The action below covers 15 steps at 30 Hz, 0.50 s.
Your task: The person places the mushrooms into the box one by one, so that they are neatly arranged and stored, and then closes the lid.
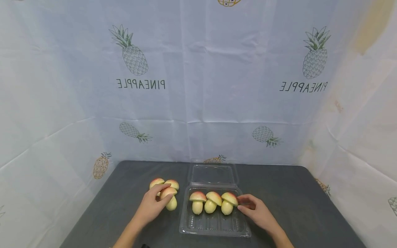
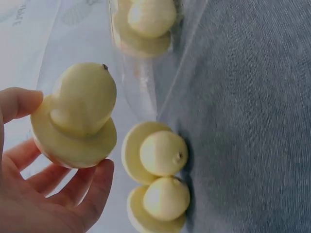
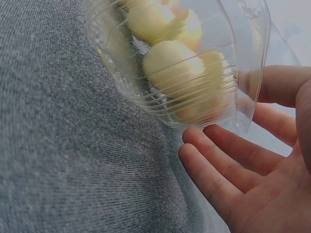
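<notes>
My left hand [image 1: 152, 203] grips a yellow mushroom-shaped piece with a reddish cap [image 2: 82, 102], thumb on one side and fingers beneath the cap. Two similar mushroom-shaped pieces [image 2: 164, 153] lie side by side on the table close to it. A clear plastic box [image 1: 214, 224] holds three more mushroom-shaped pieces [image 1: 210, 203] in a row. At the box's right edge is my right hand [image 1: 255, 210]; its thumb and index finger reach to the rim near the rightmost cap, while the other fingers [image 3: 228, 170] extend fairly straight outside the wall.
The hinged lid [image 1: 213, 174] of the box lies folded back behind it. Everything stands on a dark grey table [image 1: 279, 193]. White cloth with pineapple prints [image 1: 198, 69] hangs behind and on both sides. A small dark object [image 1: 145, 246] shows at the bottom edge.
</notes>
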Tool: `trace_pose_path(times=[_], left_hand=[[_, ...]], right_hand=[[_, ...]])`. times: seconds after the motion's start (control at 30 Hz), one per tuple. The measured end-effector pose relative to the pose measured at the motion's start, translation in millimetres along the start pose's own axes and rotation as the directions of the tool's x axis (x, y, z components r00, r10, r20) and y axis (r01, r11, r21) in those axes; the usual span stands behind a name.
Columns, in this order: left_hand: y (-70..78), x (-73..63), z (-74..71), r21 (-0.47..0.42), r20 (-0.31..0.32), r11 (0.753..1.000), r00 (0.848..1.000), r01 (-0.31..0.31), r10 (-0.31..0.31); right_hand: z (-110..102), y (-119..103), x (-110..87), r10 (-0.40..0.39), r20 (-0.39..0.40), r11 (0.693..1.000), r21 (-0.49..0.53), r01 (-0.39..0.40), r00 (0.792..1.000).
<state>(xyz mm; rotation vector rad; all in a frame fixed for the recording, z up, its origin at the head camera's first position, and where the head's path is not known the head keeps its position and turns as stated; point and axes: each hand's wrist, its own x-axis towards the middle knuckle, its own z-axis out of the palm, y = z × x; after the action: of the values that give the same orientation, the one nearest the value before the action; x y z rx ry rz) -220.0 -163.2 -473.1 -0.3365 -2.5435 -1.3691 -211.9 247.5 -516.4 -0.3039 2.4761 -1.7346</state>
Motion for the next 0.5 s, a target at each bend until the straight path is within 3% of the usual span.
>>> trace_pose_path(times=[0.27,0.5], left_hand=[[11.3,-2.3,7.5,-0.066,0.029,0.998,1.000,0.010,-0.008],[13.0,-2.6,18.2,-0.104,0.001,0.992,0.997,-0.077,0.077]], right_hand=[[0.0,-1.4,0.4,0.016,0.002,1.000,0.008,-0.016,1.000],[0.7,-1.0,0.6,0.022,-0.006,1.000,-0.004,-0.022,1.000]])
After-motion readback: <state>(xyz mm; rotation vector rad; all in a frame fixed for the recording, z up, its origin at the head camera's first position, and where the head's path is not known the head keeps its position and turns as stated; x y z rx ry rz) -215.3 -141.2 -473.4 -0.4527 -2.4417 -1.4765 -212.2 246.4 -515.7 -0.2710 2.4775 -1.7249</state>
